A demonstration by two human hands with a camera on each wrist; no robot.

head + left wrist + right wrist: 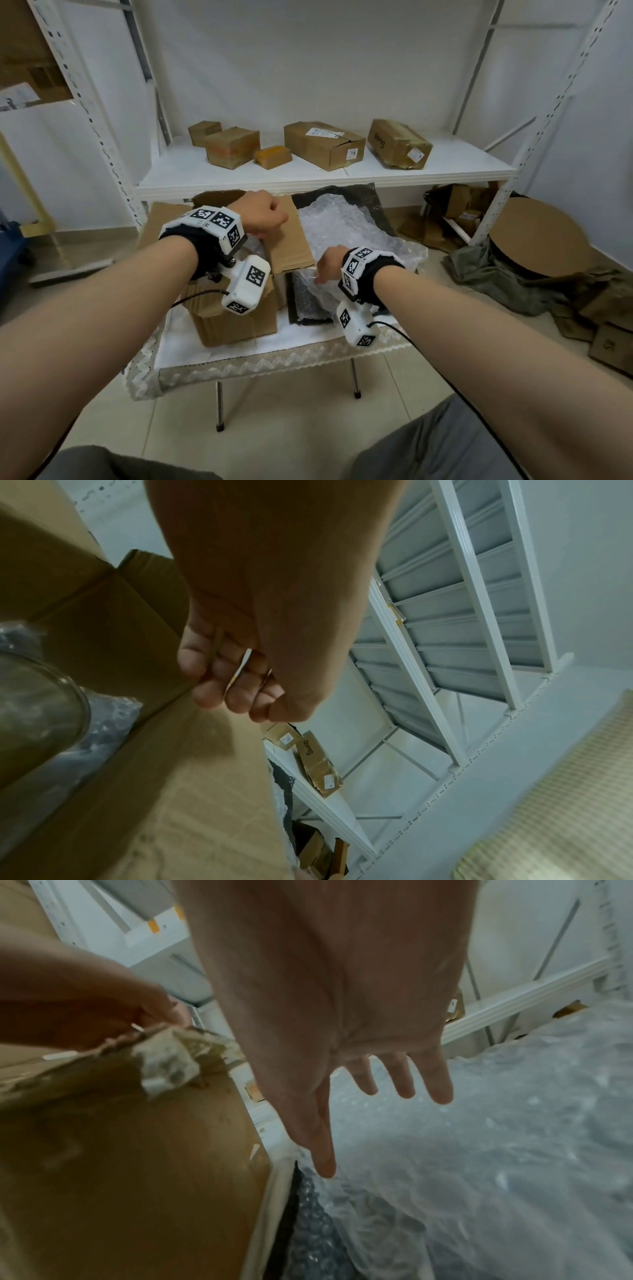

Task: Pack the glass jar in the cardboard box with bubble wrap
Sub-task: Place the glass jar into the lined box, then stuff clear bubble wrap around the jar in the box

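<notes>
The open cardboard box [239, 322] stands on the small table. Its right flap [291, 236] sticks up and out. My left hand [270, 219] [236, 691] curls its fingers over that flap's edge, where a crumpled bit of tape [167, 1064] hangs. Inside the box, the glass jar [37, 696] shows at the left of the left wrist view, with bubble wrap [103, 723] round it. To the right of the box lies a big loose sheet of bubble wrap [342, 233] [496, 1150]. My right hand [325, 265] [404, 1080] is over its near edge, fingers straight, holding nothing.
The table [274, 346] has a white cloth and a black mat [308, 308] under the wrap. Just behind it a white shelf [308, 181] carries several cardboard boxes. Cloth, a round board [534, 236] and more boxes lie on the floor at the right.
</notes>
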